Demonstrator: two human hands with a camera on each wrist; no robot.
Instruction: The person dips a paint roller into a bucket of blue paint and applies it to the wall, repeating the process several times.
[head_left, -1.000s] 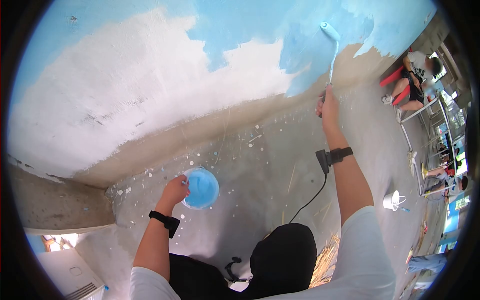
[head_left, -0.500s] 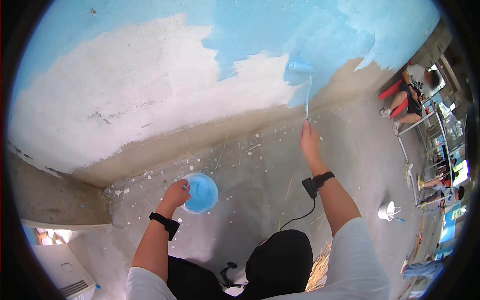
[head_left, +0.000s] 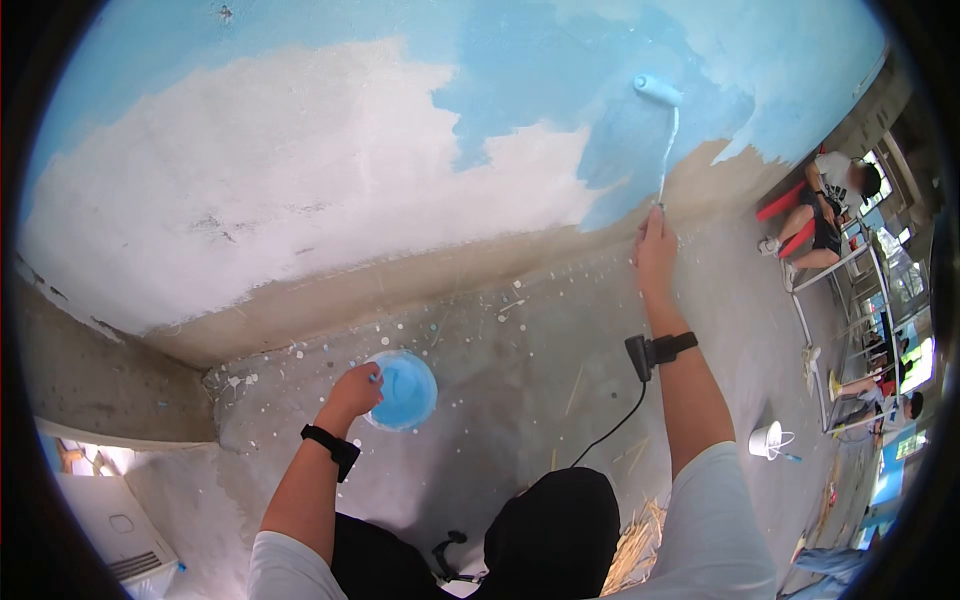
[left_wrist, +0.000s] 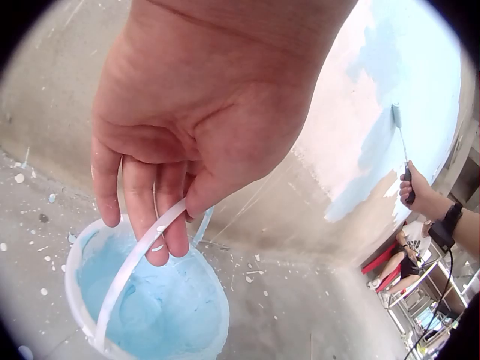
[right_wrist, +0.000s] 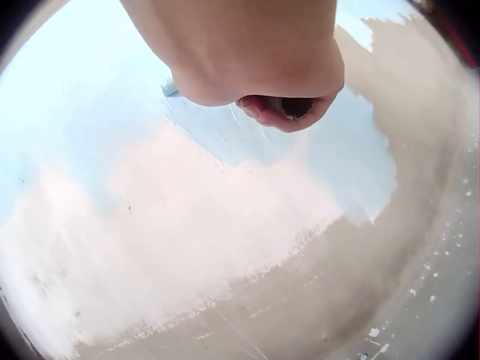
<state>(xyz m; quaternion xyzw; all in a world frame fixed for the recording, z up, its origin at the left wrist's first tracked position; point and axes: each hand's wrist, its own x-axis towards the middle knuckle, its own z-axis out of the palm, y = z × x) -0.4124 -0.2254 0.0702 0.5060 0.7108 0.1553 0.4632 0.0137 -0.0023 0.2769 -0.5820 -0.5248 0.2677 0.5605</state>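
Observation:
A bucket of light blue paint (head_left: 408, 392) (left_wrist: 187, 330) hangs by its white handle (left_wrist: 127, 274) from my left hand (head_left: 354, 391) (left_wrist: 202, 112); the thumb and fingers pinch that handle. My right hand (head_left: 656, 262) (right_wrist: 255, 60) grips the dark handle of a paint roller (head_left: 657, 91) (left_wrist: 397, 116), its fingers curled round it. The roller lies against the blue part of the wall (head_left: 550, 60), up and right of the bucket. In the right wrist view the hand hides most of the roller.
White and bare brown patches (head_left: 300, 170) show on the lower wall. At the right a person (head_left: 830, 200) sits on a red chair beside a metal frame (head_left: 800, 310). A small white bucket (head_left: 766, 440) stands on the paint-spotted floor (head_left: 500, 400). Straw (head_left: 635, 550) lies near my knee.
The roller first came down and left to the edge of the white patch, then went back up and right with my right hand. My left hand keeps hold of the bucket in nearly the same place.

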